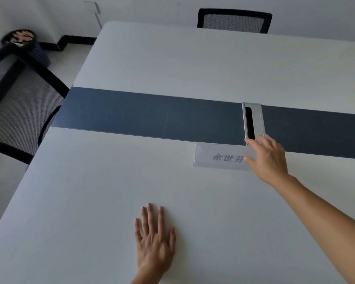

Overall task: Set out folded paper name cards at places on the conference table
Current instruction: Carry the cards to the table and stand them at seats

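One half-open hand [268,158], seemingly round card [219,156]

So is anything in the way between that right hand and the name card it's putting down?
Nothing visible. The right hand holds the name card by its right end. The card stands on the table by the dark strip; the cable slot lies just behind, and the left hand rests flat, well away.

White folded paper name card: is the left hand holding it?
No; the left hand lies flat on the white table, the right hand holds the card.
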